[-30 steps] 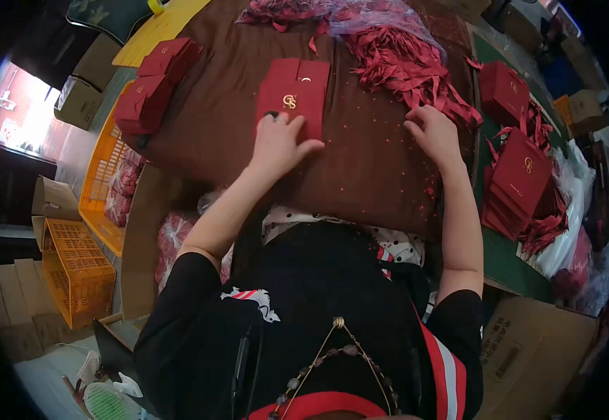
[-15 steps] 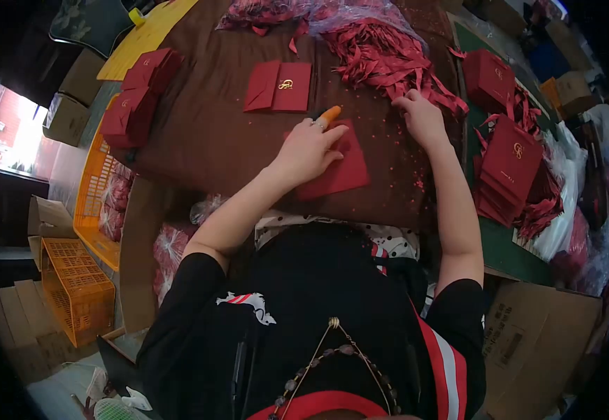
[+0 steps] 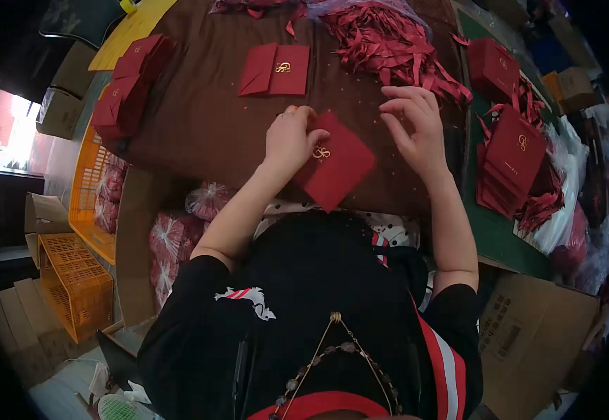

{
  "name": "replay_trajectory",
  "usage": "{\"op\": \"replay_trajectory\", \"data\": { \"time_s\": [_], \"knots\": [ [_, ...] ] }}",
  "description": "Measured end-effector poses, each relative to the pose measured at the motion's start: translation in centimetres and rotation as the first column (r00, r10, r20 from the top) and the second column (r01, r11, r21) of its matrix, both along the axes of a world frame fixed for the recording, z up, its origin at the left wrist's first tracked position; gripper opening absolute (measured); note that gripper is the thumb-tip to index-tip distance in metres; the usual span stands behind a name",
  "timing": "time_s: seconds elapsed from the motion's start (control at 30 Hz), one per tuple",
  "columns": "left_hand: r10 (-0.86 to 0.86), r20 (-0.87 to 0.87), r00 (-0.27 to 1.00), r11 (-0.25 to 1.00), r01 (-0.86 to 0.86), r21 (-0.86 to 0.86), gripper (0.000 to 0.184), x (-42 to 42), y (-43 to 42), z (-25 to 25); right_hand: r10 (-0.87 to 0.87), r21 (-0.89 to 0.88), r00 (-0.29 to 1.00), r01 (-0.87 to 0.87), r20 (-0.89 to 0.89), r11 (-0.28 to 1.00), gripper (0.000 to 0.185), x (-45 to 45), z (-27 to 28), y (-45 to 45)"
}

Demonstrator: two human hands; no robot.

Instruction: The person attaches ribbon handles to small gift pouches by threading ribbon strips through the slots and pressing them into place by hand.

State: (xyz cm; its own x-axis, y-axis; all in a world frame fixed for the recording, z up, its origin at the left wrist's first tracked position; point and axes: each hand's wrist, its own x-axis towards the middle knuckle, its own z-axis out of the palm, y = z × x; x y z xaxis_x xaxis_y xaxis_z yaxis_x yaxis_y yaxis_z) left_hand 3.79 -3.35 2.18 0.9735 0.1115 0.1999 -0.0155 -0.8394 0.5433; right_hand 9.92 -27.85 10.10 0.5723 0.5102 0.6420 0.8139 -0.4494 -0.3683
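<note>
My left hand point(image 3: 292, 140) holds a red pouch point(image 3: 343, 164) by its upper left side, fingers closed on it. The pouch is turned corner-down over the brown cloth near my body, and part of its gold logo shows beside my thumb. To its right, my right hand point(image 3: 413, 129) is raised with fingers apart and nothing visible in them. Beyond my left hand lie overlapping red pouches point(image 3: 292, 70), one with a gold logo turned sideways. A heap of red ribbons point(image 3: 381, 42) spills from clear plastic past my right hand.
Stacked red pouches point(image 3: 124, 98) stand at the cloth's left edge. More pouches point(image 3: 513, 157) with ribbons lie on the green surface at the right. An orange crate point(image 3: 84, 203) with bagged red items is at the left. A cardboard box point(image 3: 535, 336) is at the lower right.
The near pouch has gone from lying under my left hand to being gripped and turned, its logo now showing. My right hand has come away from the ribbons and opened.
</note>
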Motion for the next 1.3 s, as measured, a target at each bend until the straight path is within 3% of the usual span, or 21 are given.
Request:
{"op": "replay_trajectory", "data": {
  "time_s": [0.07,0.13,0.23,0.27,0.33,0.43,0.57,0.73,0.9,1.0,1.17,1.3],
  "knots": [
    [0.034,-0.013,0.999,0.996,-0.035,-0.078,0.042,-0.5,0.3,0.3,0.121,0.204,0.992,-0.111,-0.036,0.973,0.015,-2.3,1.7,-0.1],
    [0.049,-0.049,0.998,0.984,-0.057,-0.169,0.037,-0.7,0.7,0.8,0.183,0.418,0.974,-0.112,-0.134,0.902,0.019,-4.7,2.9,-0.1],
    [0.059,-0.083,0.995,0.921,-0.086,-0.380,0.031,-0.9,0.7,1.4,0.137,0.441,0.965,-0.026,-0.222,0.897,0.021,-6.1,3.7,0.5],
    [0.058,-0.085,0.995,0.921,-0.086,-0.380,0.031,-1.0,0.4,1.0,0.071,0.360,0.976,0.009,-0.207,0.933,0.020,-5.8,3.2,1.0],
    [0.144,0.068,0.987,0.897,-0.101,-0.431,0.032,-1.0,-0.2,0.5,0.085,0.307,0.966,-0.005,-0.246,0.952,0.016,-4.7,0.8,2.4],
    [0.126,0.089,0.988,0.905,-0.078,-0.417,0.032,-1.2,-0.5,0.5,0.002,0.166,0.955,0.050,-0.298,0.985,0.013,-3.4,-2.4,4.4],
    [0.099,0.138,0.985,0.903,-0.031,-0.428,0.028,-1.3,-0.5,0.3,-0.102,0.030,0.984,0.107,-0.145,0.994,0.011,-2.6,-5.0,5.8],
    [0.083,0.144,0.986,0.885,-0.006,-0.466,0.024,-1.3,-0.7,0.0,-0.125,0.010,0.979,0.129,-0.160,0.992,0.011,-2.8,-5.4,6.2],
    [0.094,0.180,0.979,0.876,0.005,-0.483,0.023,-1.8,-1.5,0.3,-0.149,-0.052,0.988,0.151,0.037,0.987,0.010,-3.2,-5.5,6.3],
    [0.100,0.206,0.973,0.875,0.013,-0.484,0.021,-1.9,-1.9,0.2,-0.150,-0.066,0.987,0.154,0.056,0.986,0.010,-3.6,-5.5,6.5],
    [0.110,0.260,0.959,0.865,0.036,-0.500,0.022,-2.2,-2.7,0.1,-0.128,-0.031,0.991,0.128,0.028,0.991,0.011,-3.8,-5.7,6.5],
    [0.098,0.320,0.942,0.880,0.069,-0.470,0.026,-2.6,-3.4,-0.2,-0.083,0.027,0.984,0.088,-0.160,0.996,0.010,-3.4,-5.9,6.3]
  ]
}}
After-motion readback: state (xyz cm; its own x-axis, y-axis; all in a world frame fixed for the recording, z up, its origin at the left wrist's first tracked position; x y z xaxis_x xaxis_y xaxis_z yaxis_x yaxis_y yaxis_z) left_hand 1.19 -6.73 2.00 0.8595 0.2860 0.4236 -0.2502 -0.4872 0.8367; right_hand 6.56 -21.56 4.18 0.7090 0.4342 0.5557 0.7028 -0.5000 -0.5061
